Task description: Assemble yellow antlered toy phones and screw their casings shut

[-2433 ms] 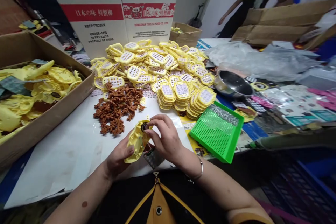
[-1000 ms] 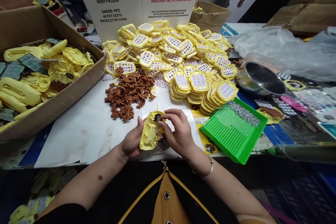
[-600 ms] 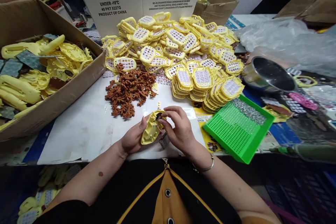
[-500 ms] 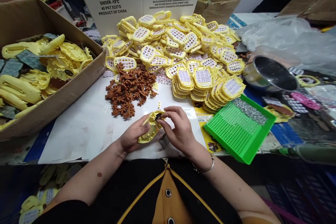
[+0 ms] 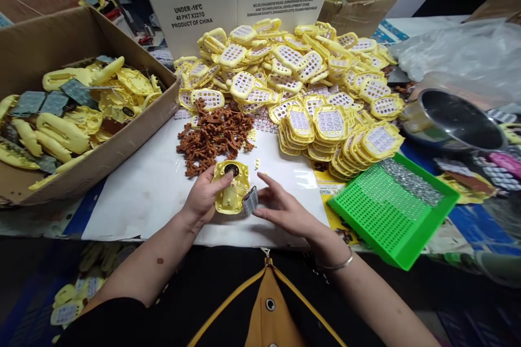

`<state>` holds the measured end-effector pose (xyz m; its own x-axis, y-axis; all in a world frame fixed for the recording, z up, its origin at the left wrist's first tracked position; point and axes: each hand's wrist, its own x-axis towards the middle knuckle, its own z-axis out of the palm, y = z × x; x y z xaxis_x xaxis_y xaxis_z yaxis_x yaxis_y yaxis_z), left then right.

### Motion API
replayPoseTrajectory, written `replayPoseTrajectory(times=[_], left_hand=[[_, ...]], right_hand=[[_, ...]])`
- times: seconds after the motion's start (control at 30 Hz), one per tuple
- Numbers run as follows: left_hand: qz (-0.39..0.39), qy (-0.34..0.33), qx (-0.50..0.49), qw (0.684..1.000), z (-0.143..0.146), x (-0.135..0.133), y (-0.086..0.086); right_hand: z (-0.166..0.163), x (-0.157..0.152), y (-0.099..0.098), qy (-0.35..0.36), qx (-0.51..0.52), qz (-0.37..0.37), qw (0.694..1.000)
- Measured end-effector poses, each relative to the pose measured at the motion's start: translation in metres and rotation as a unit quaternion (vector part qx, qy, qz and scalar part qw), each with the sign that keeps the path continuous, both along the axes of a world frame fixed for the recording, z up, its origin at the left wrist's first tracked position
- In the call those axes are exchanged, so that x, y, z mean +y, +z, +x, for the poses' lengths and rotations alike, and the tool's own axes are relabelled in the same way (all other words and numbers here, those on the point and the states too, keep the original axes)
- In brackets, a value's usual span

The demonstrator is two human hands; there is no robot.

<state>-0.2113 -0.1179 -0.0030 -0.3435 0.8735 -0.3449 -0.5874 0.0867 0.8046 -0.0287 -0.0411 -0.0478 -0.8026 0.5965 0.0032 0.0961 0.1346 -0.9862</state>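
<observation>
My left hand (image 5: 203, 198) grips a yellow plastic toy housing half (image 5: 230, 201) by its left side, thumb on the round black speaker (image 5: 232, 169) at its top. The housing's inner side faces up. Thin wires run from it to a small grey circuit board (image 5: 250, 201) tilted at its right edge. Just right of that board is my right hand (image 5: 285, 207), its fingers apart and the thumb close to the board; whether it touches is unclear. Beyond the hands lies a heap of brown plastic parts (image 5: 215, 138).
A pile of yellow keypad covers (image 5: 288, 57) fills the back, with stacked covers (image 5: 331, 122) in front. At right are a green basket (image 5: 366, 200) holding small screws and a metal pot (image 5: 451, 119). A cardboard box (image 5: 138, 124) of yellow housings and circuit boards stands left.
The housing has turned to lie flatter, inner side up. My right hand has let go of the black speaker and moved down and right beside the circuit board. The view has shifted left.
</observation>
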Motion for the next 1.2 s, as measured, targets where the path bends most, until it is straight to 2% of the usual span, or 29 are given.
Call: replayPoseTrajectory(times=[0.07, 0.17, 0.27, 0.33, 0.4, 0.47, 0.53, 0.63, 0.7, 0.77, 0.9, 1.0, 1.1, 1.2], left_hand=[[-0.001, 0.016, 0.002, 1.000, -0.004, 0.001, -0.001], [-0.024, 0.018, -0.002, 1.000, -0.006, 0.000, -0.006], [-0.061, -0.013, -0.015, 0.998, -0.003, -0.003, -0.014], [-0.066, -0.051, -0.043, 0.996, -0.001, -0.007, -0.019], [-0.049, -0.090, -0.075, 0.992, 0.001, -0.010, -0.021], [-0.040, -0.119, -0.085, 0.989, 0.003, -0.013, -0.021], [-0.057, -0.134, -0.059, 0.988, 0.006, -0.015, -0.021], [-0.091, -0.139, 0.009, 0.986, 0.011, -0.015, -0.021], [-0.107, -0.139, 0.044, 0.983, 0.015, -0.013, -0.022], [-0.114, -0.144, 0.068, 0.981, 0.018, -0.011, -0.024], [-0.085, -0.155, 0.144, 0.973, 0.022, -0.007, -0.027], [-0.071, -0.161, 0.168, 0.970, 0.023, -0.006, -0.027], [-0.084, -0.158, 0.141, 0.974, 0.023, -0.006, -0.027], [-0.119, -0.136, 0.101, 0.978, 0.022, -0.007, -0.027]], right_hand=[[0.003, -0.004, -0.001, 0.023, 0.014, -0.034, 0.999], [0.008, -0.005, 0.013, 0.059, 0.057, -0.077, 0.994], [0.011, 0.000, 0.032, 0.108, 0.125, -0.147, 0.975], [0.009, 0.005, 0.042, 0.108, 0.162, -0.179, 0.964], [0.002, 0.008, 0.047, 0.072, 0.169, -0.180, 0.966], [-0.006, 0.010, 0.048, 0.002, 0.152, -0.146, 0.978], [-0.014, 0.010, 0.046, -0.062, 0.132, -0.083, 0.986], [-0.022, 0.008, 0.043, -0.122, 0.091, 0.015, 0.988], [-0.025, 0.007, 0.042, -0.152, 0.075, 0.044, 0.984], [-0.028, 0.005, 0.042, -0.180, 0.070, 0.023, 0.981], [-0.034, 0.002, 0.041, -0.198, 0.077, -0.099, 0.972], [-0.035, 0.002, 0.040, -0.203, 0.086, -0.156, 0.963], [-0.030, 0.004, 0.038, -0.221, 0.096, -0.164, 0.957], [-0.021, 0.004, 0.034, -0.242, 0.098, -0.138, 0.955]])
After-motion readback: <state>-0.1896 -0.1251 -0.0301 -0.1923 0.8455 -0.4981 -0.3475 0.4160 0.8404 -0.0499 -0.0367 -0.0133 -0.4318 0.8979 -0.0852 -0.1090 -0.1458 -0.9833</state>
